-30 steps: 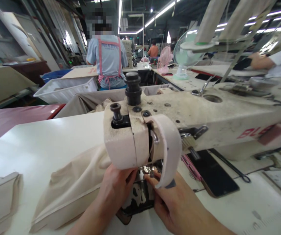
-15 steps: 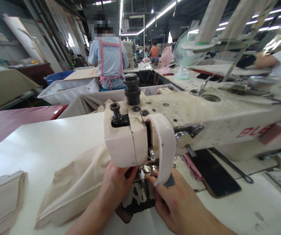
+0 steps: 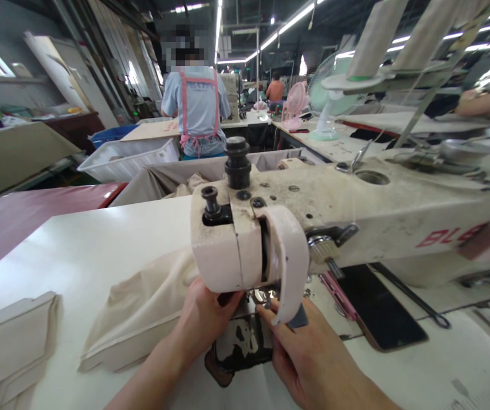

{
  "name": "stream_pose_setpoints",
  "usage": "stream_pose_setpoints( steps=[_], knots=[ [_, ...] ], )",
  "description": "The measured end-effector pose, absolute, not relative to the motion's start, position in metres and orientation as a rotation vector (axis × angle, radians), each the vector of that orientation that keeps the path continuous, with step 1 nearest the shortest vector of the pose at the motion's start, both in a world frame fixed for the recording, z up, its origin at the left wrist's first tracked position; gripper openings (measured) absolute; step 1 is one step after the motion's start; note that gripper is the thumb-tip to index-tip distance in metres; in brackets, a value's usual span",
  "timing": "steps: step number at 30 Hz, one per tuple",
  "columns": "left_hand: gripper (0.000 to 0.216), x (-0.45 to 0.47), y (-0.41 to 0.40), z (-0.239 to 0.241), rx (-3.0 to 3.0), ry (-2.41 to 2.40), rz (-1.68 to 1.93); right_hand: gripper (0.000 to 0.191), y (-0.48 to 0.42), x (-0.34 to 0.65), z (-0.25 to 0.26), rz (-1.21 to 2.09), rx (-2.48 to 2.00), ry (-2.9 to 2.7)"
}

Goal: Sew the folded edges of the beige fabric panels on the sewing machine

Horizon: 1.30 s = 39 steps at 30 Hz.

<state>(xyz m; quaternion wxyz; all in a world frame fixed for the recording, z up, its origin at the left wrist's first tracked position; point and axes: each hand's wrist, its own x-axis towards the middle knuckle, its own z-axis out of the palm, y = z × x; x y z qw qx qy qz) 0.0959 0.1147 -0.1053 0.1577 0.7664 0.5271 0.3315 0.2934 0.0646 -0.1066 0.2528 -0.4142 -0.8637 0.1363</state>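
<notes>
White worktable (image 3: 78, 250) in lamp-lit workshop; left hand (image 3: 204, 319), right hand (image 3: 305, 353) under sewing machine (image 3: 313, 222), grip unclear.

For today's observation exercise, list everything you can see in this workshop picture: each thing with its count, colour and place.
sewing machine: 1, cream, across the table's right half
cloth: 1, beige, left of the needle, under the machine head
folded fabric: 1 pile, beige, bottom left corner
table: 1, white, under everything
phone: 1, black, flat under the machine arm
bin: 1, white, beyond the table
fan: 1, pale green, far bench
thread cones: 2, cream, top right
person: 1, blue shirt, pink apron straps, back turned
left hand: on the cloth at the needle
right hand: fingertips at the presser foot
</notes>
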Motion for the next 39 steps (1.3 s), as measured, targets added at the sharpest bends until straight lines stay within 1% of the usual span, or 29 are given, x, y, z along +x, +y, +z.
stream_pose_setpoints(
  steps=[3, 8, 12, 16, 18, 20, 22, 24, 25, 26, 27, 28, 29, 30, 32, 34, 39],
  knots=[
    [0.02, 0.096, 0.116, -0.105, 2.175, 1.485, 0.934, 0.028, 0.063, 0.294, -0.111, 0.306, -1.135, -2.369],
    [0.012, 0.097, 0.113, -0.107, 2.176, 1.479, 0.906, 0.045, 0.062, 0.296, -0.122, 0.094, -1.115, -2.437],
    [0.007, 0.102, 0.111, -0.112, 2.176, 1.558, 0.898, 0.041, 0.066, 0.301, -0.132, -0.035, -1.038, -2.498],
    [0.006, 0.104, 0.113, -0.114, 2.182, 1.658, 0.88, 0.039, 0.068, 0.305, -0.135, -0.025, -1.046, -2.542],
    [0.001, 0.097, 0.111, -0.109, 2.149, 1.717, 0.862, 0.037, 0.068, 0.307, -0.134, 0.017, -1.069, -2.507],
    [0.01, 0.084, 0.103, -0.099, 2.056, 1.809, 0.853, 0.036, 0.065, 0.308, -0.13, 0.095, -1.089, -2.432],
    [0.02, 0.07, 0.087, -0.083, 1.94, 1.875, 0.857, 0.038, 0.057, 0.303, -0.125, 0.239, -1.072, -2.329],
    [0.025, 0.064, 0.065, -0.066, 1.886, 1.852, 0.888, 0.047, 0.044, 0.289, -0.118, 0.483, -1.016, -2.199],
    [0.025, 0.064, 0.053, -0.059, 1.869, 1.805, 0.891, 0.055, 0.036, 0.278, -0.115, 0.643, -0.99, -2.098],
    [0.026, 0.067, 0.041, -0.054, 1.82, 1.738, 0.92, 0.064, 0.028, 0.266, -0.112, 0.843, -0.928, -2.006],
    [0.023, 0.072, 0.031, -0.051, 1.716, 1.644, 0.948, 0.068, 0.02, 0.253, -0.11, 1.068, -0.828, -1.883],
    [0.019, 0.077, 0.022, -0.051, 1.631, 1.564, 0.98, 0.068, 0.012, 0.24, -0.108, 1.228, -0.746, -1.687],
    [0.016, 0.083, 0.015, -0.052, 1.55, 1.5, 1.011, 0.064, 0.006, 0.228, -0.107, 1.311, -0.734, -1.514],
    [0.014, 0.089, 0.01, -0.054, 1.489, 1.454, 1.038, 0.059, 0.001, 0.22, -0.106, 1.33, -0.773, -1.421],
    [0.019, 0.098, 0.006, -0.06, 1.436, 1.424, 1.087, 0.054, -0.005, 0.211, -0.107, 1.281, -0.897, -1.365],
    [0.022, 0.104, 0.005, -0.066, 1.41, 1.427, 1.145, 0.051, -0.006, 0.212, -0.11, 1.175, -0.969, -1.4],
    [0.021, 0.112, 0.005, -0.067, 1.499, 1.49, 1.325, 0.041, 0.0, 0.218, -0.118, 0.851, -0.925, -1.452]
  ],
)
